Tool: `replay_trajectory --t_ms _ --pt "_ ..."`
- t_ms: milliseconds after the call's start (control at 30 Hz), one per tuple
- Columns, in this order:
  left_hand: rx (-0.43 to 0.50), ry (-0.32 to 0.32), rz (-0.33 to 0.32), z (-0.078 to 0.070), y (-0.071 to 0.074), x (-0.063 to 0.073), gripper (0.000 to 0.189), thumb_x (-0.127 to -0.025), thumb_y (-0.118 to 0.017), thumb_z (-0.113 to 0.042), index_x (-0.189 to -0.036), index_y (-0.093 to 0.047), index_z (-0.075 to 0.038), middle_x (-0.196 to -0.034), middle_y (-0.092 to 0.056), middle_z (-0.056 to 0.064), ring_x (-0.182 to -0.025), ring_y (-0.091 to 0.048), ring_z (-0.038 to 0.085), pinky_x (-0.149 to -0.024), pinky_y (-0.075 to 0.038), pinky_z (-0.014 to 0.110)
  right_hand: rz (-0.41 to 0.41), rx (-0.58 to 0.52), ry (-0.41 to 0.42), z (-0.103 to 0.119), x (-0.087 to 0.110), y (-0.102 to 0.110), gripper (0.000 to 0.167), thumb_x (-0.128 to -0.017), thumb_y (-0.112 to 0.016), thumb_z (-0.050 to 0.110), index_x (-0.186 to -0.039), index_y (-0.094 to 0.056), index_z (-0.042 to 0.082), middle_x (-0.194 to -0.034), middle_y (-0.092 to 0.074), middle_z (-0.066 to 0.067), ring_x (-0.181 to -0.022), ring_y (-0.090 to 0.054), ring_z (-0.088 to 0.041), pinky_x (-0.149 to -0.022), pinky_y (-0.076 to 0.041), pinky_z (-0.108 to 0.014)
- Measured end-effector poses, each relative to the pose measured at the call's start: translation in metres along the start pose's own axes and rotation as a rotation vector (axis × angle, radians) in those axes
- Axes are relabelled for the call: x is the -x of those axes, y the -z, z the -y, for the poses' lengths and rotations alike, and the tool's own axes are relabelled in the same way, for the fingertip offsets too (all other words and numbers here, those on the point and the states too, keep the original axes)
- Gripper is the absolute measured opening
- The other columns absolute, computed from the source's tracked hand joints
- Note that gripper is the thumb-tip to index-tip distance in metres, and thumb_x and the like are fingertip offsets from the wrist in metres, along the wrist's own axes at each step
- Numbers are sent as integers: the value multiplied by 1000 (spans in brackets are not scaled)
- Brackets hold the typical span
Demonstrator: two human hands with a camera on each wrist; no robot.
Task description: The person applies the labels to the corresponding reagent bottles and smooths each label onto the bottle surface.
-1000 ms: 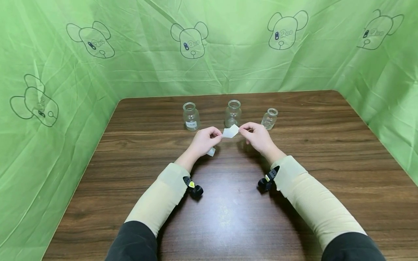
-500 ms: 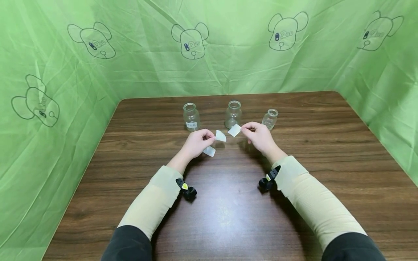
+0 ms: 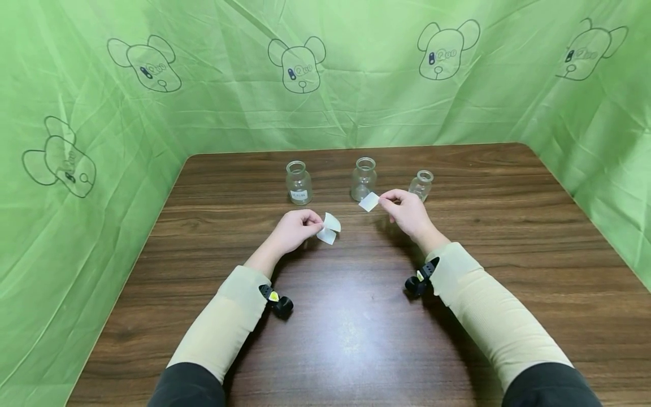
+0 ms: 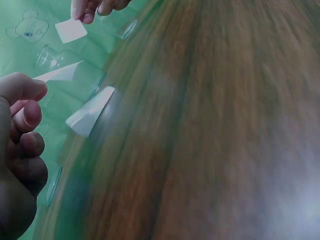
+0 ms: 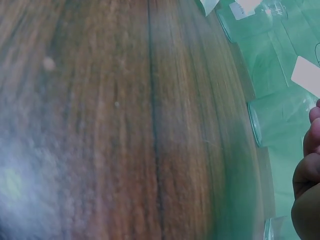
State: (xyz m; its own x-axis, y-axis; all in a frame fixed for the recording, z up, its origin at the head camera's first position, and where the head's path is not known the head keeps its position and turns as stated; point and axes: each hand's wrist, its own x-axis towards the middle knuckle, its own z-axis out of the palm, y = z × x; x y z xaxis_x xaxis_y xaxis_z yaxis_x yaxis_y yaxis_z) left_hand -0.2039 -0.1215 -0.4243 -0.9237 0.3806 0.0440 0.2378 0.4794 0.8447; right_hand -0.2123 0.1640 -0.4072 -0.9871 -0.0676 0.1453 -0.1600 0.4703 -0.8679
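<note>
In the head view my left hand (image 3: 296,232) pinches a curled slip of white paper (image 3: 332,221) between thumb and forefinger. A second white slip (image 3: 326,236) lies on the table just below it, partly overlapped in this view; the left wrist view shows that loose slip (image 4: 91,112) curling. My right hand (image 3: 408,213) pinches a white square label (image 3: 369,202) by its edge, in front of the middle glass bottle (image 3: 363,178). Behind the right hand stands a smaller glass bottle (image 3: 421,182), its lower part hidden. The left glass bottle (image 3: 298,180) bears a printed white label (image 3: 299,195), its text unreadable.
The bottles have no caps and stand in a row toward the back of the brown wood-grain table (image 3: 458,339). A green cloth (image 3: 351,118) with printed animal heads hangs behind and beside the table. Each wrist wears a small black camera (image 3: 282,306).
The white pieces, touching between the hands a second ago, are now apart. My left hand has moved left and toward me with its slip, exposing the loose slip. The right hand has shifted slightly right.
</note>
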Motion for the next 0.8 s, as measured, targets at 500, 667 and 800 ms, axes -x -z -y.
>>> replay_trajectory --t_ms 500,667,800 --pt "-81 27 117 16 10 14 6 -84 -66 -18 -84 -68 -12 -68 -59 -4 -59 -51 11 -56 -44 28 4 1 0 -3 -1 1 17 -89 -62 18 -95 -67 3 -81 -62 -24 -50 -53 -21 -48 -37 -25" --pt "-201 3 136 17 12 15 8 -83 -66 -21 -83 -69 -14 -70 -62 -7 -68 -54 10 -65 -45 28 8 -5 -4 -3 -1 1 16 -89 -62 17 -94 -67 3 -80 -61 -26 -50 -53 -22 -48 -38 -25" --pt "-249 3 133 17 12 15 8 -84 -66 -22 -83 -69 -15 -70 -62 -8 -67 -55 9 -64 -45 28 6 -3 -13 -4 -2 2 16 -88 -62 17 -94 -67 3 -80 -61 -26 -52 -54 -27 -48 -37 -25"
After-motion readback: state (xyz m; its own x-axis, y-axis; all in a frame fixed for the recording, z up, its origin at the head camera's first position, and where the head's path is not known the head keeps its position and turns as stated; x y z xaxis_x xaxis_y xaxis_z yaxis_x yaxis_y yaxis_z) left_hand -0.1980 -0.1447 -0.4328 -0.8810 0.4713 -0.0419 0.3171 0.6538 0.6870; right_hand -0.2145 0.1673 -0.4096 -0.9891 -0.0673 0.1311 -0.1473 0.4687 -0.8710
